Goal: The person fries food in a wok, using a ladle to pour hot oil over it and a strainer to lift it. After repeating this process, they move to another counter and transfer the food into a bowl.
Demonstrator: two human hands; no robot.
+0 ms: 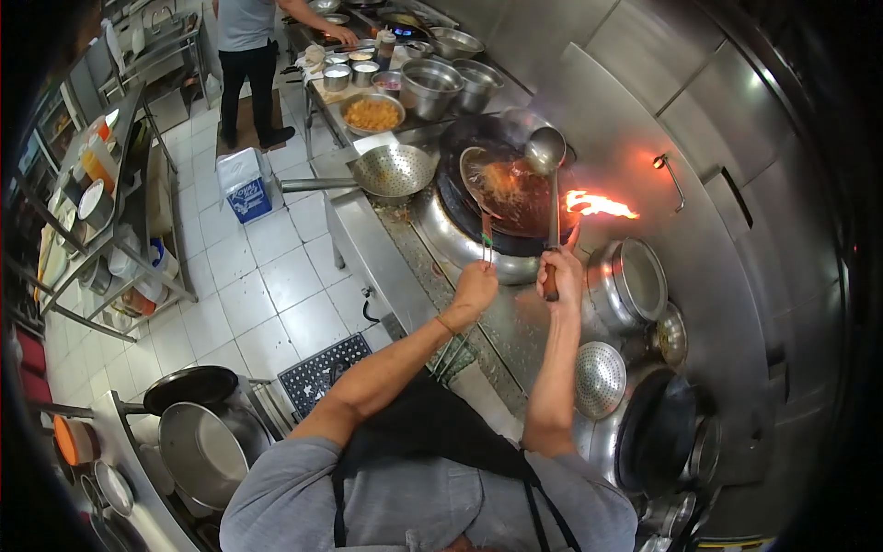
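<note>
The wok [533, 213] is heating, the left hand [476, 284] clenching its handle [486, 235], the right hand [563, 274] a ladle [546, 150]. Nearby flames [596, 203] are risking burns.

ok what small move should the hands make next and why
Probably ease the right hand a little back toward the body: it grips the ladle low on its handle, and bright flames flare just beyond it, close beside the ladle's shaft.

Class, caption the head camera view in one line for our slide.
Left hand gripping the wok's handle, right hand a ladle, while a flame flares beside the wok.
</note>
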